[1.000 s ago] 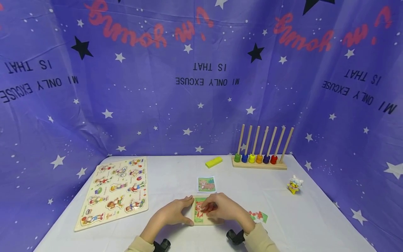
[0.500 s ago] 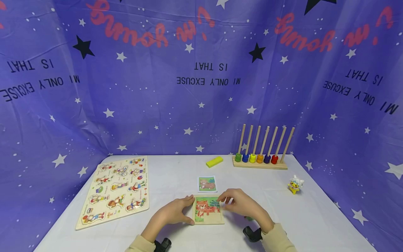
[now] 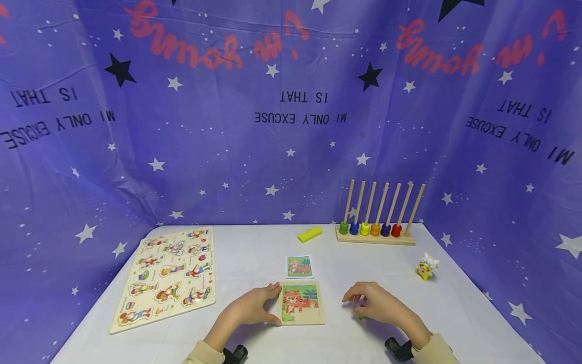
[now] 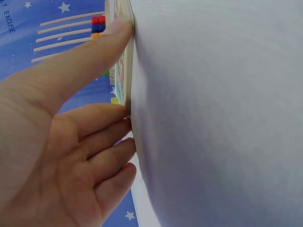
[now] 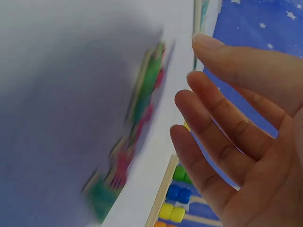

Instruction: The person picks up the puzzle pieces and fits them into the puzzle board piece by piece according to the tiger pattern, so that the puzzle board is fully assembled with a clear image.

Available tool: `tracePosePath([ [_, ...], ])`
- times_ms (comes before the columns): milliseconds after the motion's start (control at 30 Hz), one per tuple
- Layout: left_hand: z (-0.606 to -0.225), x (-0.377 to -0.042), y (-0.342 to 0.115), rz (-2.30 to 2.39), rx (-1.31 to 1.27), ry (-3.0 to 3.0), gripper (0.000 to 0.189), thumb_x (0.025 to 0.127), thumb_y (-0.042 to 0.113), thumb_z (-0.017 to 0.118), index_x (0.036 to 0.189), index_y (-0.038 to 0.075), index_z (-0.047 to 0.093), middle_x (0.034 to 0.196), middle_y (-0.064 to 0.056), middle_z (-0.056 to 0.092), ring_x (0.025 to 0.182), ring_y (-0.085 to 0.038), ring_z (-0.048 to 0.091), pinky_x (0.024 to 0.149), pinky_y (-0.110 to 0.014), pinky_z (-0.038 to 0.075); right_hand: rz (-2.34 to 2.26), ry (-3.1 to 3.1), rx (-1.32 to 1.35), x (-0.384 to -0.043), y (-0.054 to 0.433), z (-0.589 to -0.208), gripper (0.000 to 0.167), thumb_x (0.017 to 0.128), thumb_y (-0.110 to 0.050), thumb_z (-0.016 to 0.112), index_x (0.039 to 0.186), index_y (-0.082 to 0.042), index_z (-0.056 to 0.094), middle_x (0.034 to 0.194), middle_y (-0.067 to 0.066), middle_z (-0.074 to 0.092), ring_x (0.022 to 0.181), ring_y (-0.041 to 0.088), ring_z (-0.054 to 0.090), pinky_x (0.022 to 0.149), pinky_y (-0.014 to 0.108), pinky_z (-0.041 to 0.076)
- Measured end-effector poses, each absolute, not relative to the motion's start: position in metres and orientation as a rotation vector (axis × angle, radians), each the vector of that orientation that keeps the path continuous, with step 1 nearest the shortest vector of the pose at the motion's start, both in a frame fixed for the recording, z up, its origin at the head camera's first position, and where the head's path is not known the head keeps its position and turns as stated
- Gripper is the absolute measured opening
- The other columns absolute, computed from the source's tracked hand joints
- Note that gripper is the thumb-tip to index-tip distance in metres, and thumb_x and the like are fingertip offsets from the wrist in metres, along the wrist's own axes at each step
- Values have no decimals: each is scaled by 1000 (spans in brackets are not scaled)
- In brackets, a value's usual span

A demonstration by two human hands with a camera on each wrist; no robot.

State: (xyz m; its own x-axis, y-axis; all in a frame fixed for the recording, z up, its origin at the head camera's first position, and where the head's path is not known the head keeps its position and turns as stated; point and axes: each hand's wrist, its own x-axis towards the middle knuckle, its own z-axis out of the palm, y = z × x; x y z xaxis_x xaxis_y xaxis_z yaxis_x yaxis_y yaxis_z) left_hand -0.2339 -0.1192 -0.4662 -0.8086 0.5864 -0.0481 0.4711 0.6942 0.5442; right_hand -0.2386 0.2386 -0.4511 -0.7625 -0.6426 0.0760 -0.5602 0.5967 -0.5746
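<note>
A square wooden jigsaw board [image 3: 310, 318] lies on the table, partly filled with pieces of a red tiger on green. Its lower right shows bare wood. My left hand [image 3: 251, 306] holds the board's left side, thumb at the near corner and fingertips at the far one; the left wrist view shows the thumb [image 4: 120, 28] against the board's edge. To the right, my right hand [image 3: 379, 304] hovers with relaxed, parted fingers and nothing between them. Loose jigsaw pieces [image 5: 149, 85] lie beneath it, blurred in the right wrist view and mostly hidden in the head view.
Behind the board lies a picture card [image 3: 299, 266] of an animal. Farther back are a yellow block [image 3: 310, 234] and a peg rack [image 3: 375, 241] with coloured beads. A small yellow-and-white figurine [image 3: 426, 267] stands at right. A large peg puzzle [image 3: 165, 273] covers the left side.
My right hand has left a tiger piece in the jigsaw board, drawn back from it and moved right over the loose pieces. The left hand stays at the board's left side.
</note>
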Motion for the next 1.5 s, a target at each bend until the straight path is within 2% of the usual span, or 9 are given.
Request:
tracePosePath([
  [400, -464, -231, -119, 766, 835, 2696, 87, 73, 41, 80, 140, -3, 46, 148, -16, 41, 136, -34, 38, 111, -48, 31, -815, 2671, -949, -236, 261, -458, 24, 80, -7, 77, 101, -17, 71, 87, -11, 60, 73, 6, 52, 59, 21, 47],
  [833, -463, -231, -119, 766, 829, 2700, 87, 73, 41, 80, 140, -2, 46, 148, -15, 41, 136, -34, 38, 111, -48, 31, -805, 2693, -914, -239, 261, -459, 25, 79, -7, 79, 100, -17, 70, 86, -9, 57, 74, 5, 52, 61, 22, 49],
  [1167, -465, -231, -119, 769, 840, 2696, 87, 73, 41, 80, 140, -3, 46, 148, -16, 40, 136, -34, 37, 111, -48, 31, -873, 2670, -921, -243, 264, -462, 29, 76, -6, 80, 95, -21, 64, 86, -9, 61, 75, 8, 54, 61, 23, 49],
  [1500, -462, -230, -119, 788, 838, 2687, 86, 73, 38, 80, 140, -4, 46, 148, -17, 40, 136, -35, 37, 111, -48, 31, -1008, 2622, -950, -245, 265, -466, 16, 83, -10, 76, 90, -21, 67, 81, -9, 67, 70, 4, 59, 58, 24, 52],
])
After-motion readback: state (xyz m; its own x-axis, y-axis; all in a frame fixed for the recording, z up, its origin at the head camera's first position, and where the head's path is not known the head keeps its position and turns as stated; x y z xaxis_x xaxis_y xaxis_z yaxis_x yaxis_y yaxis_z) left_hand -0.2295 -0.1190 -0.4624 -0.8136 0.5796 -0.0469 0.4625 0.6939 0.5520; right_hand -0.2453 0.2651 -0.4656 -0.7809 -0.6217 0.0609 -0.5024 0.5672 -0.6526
